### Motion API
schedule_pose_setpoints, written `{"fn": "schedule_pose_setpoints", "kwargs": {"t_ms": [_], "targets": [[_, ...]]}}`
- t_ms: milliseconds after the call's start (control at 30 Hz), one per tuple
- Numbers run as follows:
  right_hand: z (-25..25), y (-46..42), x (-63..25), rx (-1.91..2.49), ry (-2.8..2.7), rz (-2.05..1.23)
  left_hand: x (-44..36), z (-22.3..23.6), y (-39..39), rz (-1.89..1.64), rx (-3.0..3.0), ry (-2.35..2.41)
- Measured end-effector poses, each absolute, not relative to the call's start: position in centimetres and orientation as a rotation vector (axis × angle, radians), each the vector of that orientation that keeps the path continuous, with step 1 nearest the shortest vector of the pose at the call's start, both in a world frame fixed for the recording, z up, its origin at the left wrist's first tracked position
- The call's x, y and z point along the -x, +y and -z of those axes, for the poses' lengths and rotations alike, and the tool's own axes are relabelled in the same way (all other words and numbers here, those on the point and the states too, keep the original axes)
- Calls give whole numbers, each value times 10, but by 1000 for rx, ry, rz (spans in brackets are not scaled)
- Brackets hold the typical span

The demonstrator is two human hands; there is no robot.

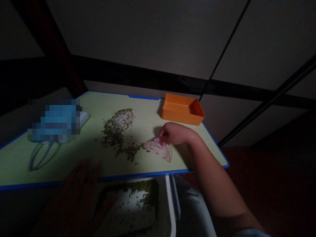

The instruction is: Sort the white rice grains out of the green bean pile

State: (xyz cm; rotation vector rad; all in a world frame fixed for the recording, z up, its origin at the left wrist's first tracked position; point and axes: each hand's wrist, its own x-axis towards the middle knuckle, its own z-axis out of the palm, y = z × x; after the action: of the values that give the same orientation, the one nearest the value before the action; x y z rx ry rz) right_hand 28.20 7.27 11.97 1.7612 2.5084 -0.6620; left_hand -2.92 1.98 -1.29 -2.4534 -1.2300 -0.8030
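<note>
My right hand (174, 133) is closed at the fingertips, pinching a see-through pink protractor (163, 153) with a curved, marked edge. The protractor lies on or just above the pale yellow tabletop (145, 115). Its left tip touches a trail of small green beans (130, 151). Farther left spreads a larger patch of the beans (115, 128), with a whitish area in its middle. My left hand (76, 194) is in deep shadow at the table's near edge. Its fingers are stretched out and apart, above or beside a white tub (171, 204).
An orange open box (182, 113) stands at the back right of the table. At the left are a blurred-out blue object (59, 120) and a looped cord (40, 161). More green beans (145, 191) lie inside the tub. Cabinet panels (138, 36) rise behind the table.
</note>
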Motion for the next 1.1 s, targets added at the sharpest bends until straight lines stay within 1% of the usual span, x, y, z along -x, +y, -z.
{"fn": "schedule_pose_setpoints", "kwargs": {"t_ms": [400, 567, 700, 867, 1000, 1100], "targets": [[-118, 77, -293, -1878, 2511, 662, 29, 14, 21, 814, 2458, -1222], [-119, 77, -302, -1984, 2417, 565, 27, 13, 20, 843, 2459, -1229], [-123, 75, -310, -2014, 2500, 636, 28, 12, 20, 850, 2442, -1239], [-124, 75, -316, -2213, 2321, 458, 31, 16, 19, 780, 2468, -1283], [-120, 79, -308, -2141, 2317, 393, 31, 18, 19, 795, 2467, -1315], [-116, 80, -302, -2014, 2459, 517, 29, 17, 19, 810, 2451, -1306]]}}
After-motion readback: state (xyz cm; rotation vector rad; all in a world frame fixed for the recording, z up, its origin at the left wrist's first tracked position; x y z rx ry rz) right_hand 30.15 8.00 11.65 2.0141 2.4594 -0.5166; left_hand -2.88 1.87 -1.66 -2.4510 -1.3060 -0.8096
